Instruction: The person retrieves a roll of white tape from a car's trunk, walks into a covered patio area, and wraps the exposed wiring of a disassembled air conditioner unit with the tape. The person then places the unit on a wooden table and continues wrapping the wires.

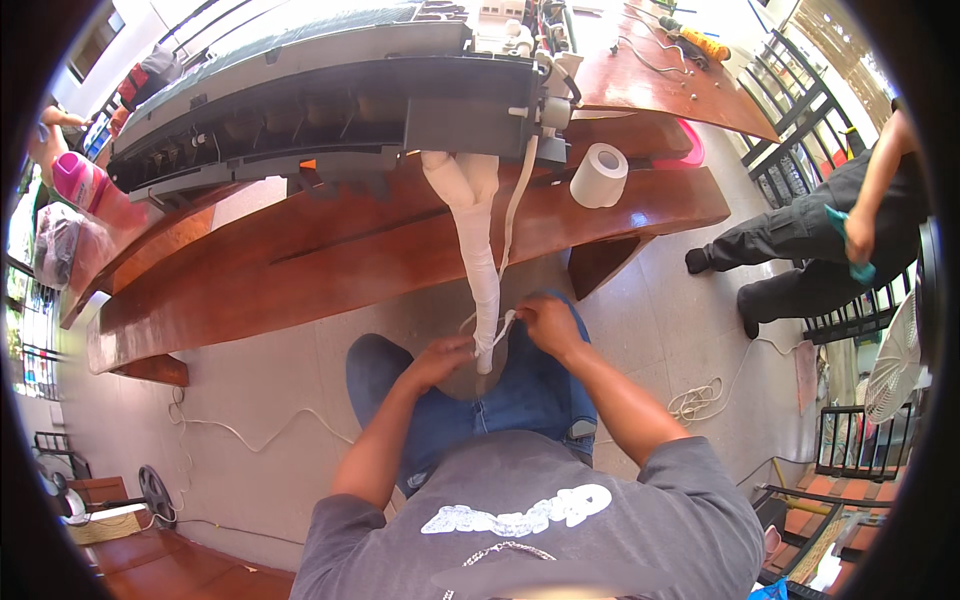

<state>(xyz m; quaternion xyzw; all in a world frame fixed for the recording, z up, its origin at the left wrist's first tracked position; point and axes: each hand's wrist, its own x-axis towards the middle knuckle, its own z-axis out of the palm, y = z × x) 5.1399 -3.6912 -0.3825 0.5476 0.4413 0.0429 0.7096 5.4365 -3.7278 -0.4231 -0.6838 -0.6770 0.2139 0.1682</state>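
Note:
An air conditioner's indoor unit (330, 110), dark-framed with its cover off, rests above a wooden bench. From its right part a pipe bundle wrapped in white tape (482, 260) hangs down between my knees. Closed at the lower end of this bundle, my left hand (442, 360) has its fingertips against the wrapping; what lies under them is partly hidden. My right hand (545, 322) pinches a thin white strip (506, 325) just right of the bundle. A pale cable (518, 205) runs down beside the wrapping. On the bench stands a white tape roll (600, 175).
The reddish wooden bench (380, 245) spans in front of my knees. Tools, including a yellow-handled one (704, 44), lie on the table (640, 85) behind. Cord (700, 400) lies loose on the floor. At right are a person in dark trousers (790, 230) and a fan (893, 355).

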